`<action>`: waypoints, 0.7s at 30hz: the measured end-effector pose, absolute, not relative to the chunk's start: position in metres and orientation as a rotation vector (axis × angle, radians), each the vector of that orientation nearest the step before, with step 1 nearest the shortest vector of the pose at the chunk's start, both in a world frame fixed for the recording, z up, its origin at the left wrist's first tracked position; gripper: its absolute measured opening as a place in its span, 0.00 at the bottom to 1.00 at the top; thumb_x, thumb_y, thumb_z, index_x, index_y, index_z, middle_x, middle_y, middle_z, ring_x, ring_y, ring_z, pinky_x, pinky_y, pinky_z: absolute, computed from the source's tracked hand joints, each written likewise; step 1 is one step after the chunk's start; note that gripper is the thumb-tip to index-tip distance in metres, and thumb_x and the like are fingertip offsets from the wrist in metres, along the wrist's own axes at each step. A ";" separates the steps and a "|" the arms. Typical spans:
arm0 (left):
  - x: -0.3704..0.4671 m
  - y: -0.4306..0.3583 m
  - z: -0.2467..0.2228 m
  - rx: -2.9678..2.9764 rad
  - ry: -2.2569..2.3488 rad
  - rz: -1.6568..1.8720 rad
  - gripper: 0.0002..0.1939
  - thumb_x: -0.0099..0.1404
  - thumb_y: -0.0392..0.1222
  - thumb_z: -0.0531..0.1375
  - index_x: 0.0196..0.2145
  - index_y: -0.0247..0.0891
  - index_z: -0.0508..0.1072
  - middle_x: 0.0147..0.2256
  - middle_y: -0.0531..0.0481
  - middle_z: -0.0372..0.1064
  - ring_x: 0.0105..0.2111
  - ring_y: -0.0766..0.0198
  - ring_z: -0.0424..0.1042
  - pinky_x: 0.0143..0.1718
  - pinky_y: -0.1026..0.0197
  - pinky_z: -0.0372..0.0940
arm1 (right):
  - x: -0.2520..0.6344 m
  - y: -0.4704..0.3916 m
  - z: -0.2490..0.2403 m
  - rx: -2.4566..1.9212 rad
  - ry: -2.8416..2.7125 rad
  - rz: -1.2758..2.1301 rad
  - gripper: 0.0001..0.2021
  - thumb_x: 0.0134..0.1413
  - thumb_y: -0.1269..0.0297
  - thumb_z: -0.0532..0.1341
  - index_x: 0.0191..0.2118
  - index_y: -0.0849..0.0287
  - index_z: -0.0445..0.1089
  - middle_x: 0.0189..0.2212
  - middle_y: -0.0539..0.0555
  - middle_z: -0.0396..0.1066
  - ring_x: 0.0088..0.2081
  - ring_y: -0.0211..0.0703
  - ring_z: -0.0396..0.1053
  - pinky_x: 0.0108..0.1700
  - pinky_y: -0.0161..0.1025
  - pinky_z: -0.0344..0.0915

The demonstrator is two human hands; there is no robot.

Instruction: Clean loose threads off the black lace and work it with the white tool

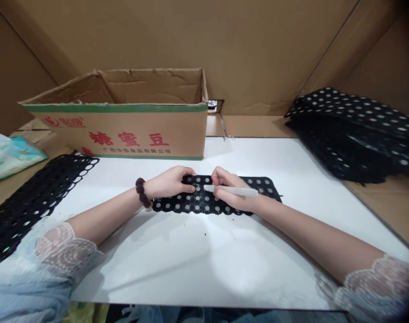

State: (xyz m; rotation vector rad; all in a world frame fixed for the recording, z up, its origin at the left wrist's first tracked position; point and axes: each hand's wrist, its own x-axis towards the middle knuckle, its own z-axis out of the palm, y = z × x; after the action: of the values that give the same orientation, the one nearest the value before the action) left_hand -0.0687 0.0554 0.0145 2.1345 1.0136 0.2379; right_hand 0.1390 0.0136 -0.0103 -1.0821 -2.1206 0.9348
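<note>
- At the far left edge of the frame sits one pale teal packet [9, 154], only partly in view.
- Below it, in the lower left, lies one pile of black perforated pieces [32, 202] with its edge on the white board [197, 264]; I cannot count the layers in it.
- In the upper left to centre stands one open cardboard box [130, 130] with red print; from here I cannot see what is inside it.
- My left hand [169, 183], a dark bead bracelet [142, 193] on its wrist, presses flat on the left end of the single black perforated strip [204, 202] at mid-frame, fingers curled over its far edge, pinning rather than gripping it.
- My right hand [229, 190] is closed around one white pen [233, 191], lying across the strip's middle with its tip pointing left.
- I judge that I am midway through work on this one strip: no marks are visible on it, so I cannot tell how much is finished.
- In the upper right rests one thick stack of black perforated sheets [355, 130], too many to count.
</note>
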 end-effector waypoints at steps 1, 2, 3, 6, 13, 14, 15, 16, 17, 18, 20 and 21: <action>-0.068 0.055 0.015 2.131 1.045 0.236 0.09 0.53 0.42 0.56 0.32 0.37 0.68 0.31 0.53 0.68 0.33 0.62 0.66 0.35 0.62 0.59 | 0.139 0.013 -0.009 -1.087 -2.151 0.893 0.07 0.45 0.75 0.50 0.29 0.57 0.50 0.21 0.46 0.58 0.24 0.35 0.54 0.28 0.34 0.50; -0.068 0.054 0.014 2.121 1.068 0.240 0.08 0.52 0.42 0.56 0.31 0.37 0.68 0.30 0.54 0.68 0.32 0.62 0.66 0.34 0.62 0.58 | 0.138 0.012 -0.007 -1.093 -2.179 0.855 0.07 0.45 0.75 0.50 0.29 0.57 0.50 0.21 0.46 0.57 0.26 0.36 0.54 0.29 0.35 0.51; -0.067 0.053 0.014 2.109 1.082 0.247 0.08 0.52 0.42 0.56 0.30 0.37 0.68 0.29 0.54 0.67 0.32 0.62 0.66 0.34 0.63 0.58 | 0.138 0.011 -0.005 -1.097 -2.209 0.823 0.07 0.45 0.75 0.50 0.29 0.57 0.50 0.22 0.47 0.57 0.28 0.38 0.54 0.30 0.35 0.51; -0.066 0.049 0.014 2.092 1.115 0.275 0.07 0.52 0.42 0.55 0.29 0.37 0.68 0.28 0.54 0.67 0.32 0.62 0.66 0.34 0.63 0.58 | 0.138 0.007 -0.002 -1.091 -2.295 0.740 0.06 0.45 0.74 0.50 0.29 0.57 0.51 0.24 0.49 0.56 0.31 0.40 0.53 0.31 0.36 0.52; -0.063 0.038 0.008 2.082 1.260 0.362 0.07 0.52 0.41 0.55 0.30 0.38 0.69 0.29 0.53 0.68 0.32 0.60 0.66 0.34 0.61 0.58 | 0.134 0.008 -0.005 -1.047 -2.470 0.546 0.04 0.49 0.71 0.49 0.31 0.57 0.50 0.25 0.50 0.60 0.29 0.41 0.54 0.33 0.37 0.52; -0.063 0.035 0.007 2.081 1.282 0.373 0.07 0.52 0.41 0.55 0.30 0.38 0.69 0.28 0.53 0.68 0.31 0.61 0.66 0.32 0.61 0.58 | 0.131 0.009 -0.007 -1.049 -2.499 0.484 0.04 0.49 0.71 0.48 0.31 0.57 0.50 0.24 0.50 0.60 0.27 0.40 0.54 0.34 0.38 0.52; -0.062 0.033 0.006 2.078 1.300 0.381 0.07 0.52 0.41 0.54 0.29 0.38 0.68 0.27 0.52 0.68 0.30 0.61 0.65 0.31 0.62 0.58 | 0.128 0.009 -0.009 -1.058 -2.521 0.413 0.03 0.49 0.71 0.48 0.31 0.57 0.50 0.23 0.49 0.60 0.25 0.39 0.54 0.35 0.39 0.51; -0.061 0.031 0.005 2.074 1.318 0.386 0.07 0.53 0.41 0.54 0.29 0.37 0.68 0.26 0.52 0.67 0.29 0.61 0.65 0.29 0.62 0.57 | 0.124 0.008 -0.011 -1.077 -2.531 0.339 0.03 0.49 0.71 0.47 0.32 0.58 0.51 0.22 0.49 0.60 0.24 0.38 0.54 0.36 0.39 0.50; -0.061 0.028 0.005 2.072 1.336 0.387 0.07 0.53 0.42 0.53 0.29 0.37 0.68 0.26 0.52 0.67 0.28 0.62 0.65 0.28 0.62 0.57 | 0.120 0.008 -0.012 -1.103 -2.529 0.273 0.03 0.49 0.72 0.47 0.32 0.58 0.51 0.22 0.49 0.60 0.24 0.38 0.55 0.36 0.40 0.50; -0.061 0.027 0.005 2.072 1.354 0.389 0.08 0.53 0.42 0.53 0.29 0.37 0.68 0.25 0.52 0.67 0.27 0.62 0.64 0.27 0.62 0.56 | 0.117 0.007 -0.013 -1.129 -2.522 0.232 0.03 0.49 0.72 0.46 0.32 0.59 0.51 0.23 0.49 0.61 0.24 0.38 0.56 0.36 0.40 0.49; -0.061 0.025 0.005 2.085 1.365 0.391 0.08 0.54 0.42 0.53 0.29 0.37 0.67 0.25 0.52 0.67 0.27 0.62 0.64 0.27 0.62 0.56 | 0.113 0.006 -0.014 -1.170 -2.487 0.202 0.04 0.49 0.72 0.46 0.33 0.59 0.52 0.23 0.50 0.62 0.25 0.39 0.58 0.36 0.40 0.49; -0.061 0.025 0.004 2.095 1.359 0.391 0.08 0.54 0.42 0.53 0.29 0.37 0.67 0.26 0.51 0.67 0.27 0.62 0.64 0.28 0.62 0.56 | 0.112 0.005 -0.014 -1.179 -2.464 0.218 0.03 0.49 0.72 0.46 0.33 0.59 0.51 0.22 0.49 0.62 0.24 0.38 0.57 0.36 0.40 0.49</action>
State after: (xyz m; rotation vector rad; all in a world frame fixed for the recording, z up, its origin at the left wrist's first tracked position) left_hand -0.0613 0.0254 0.0044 2.0951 1.3587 0.3907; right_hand 0.1122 0.0054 -0.0136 -1.1787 -2.4642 0.2176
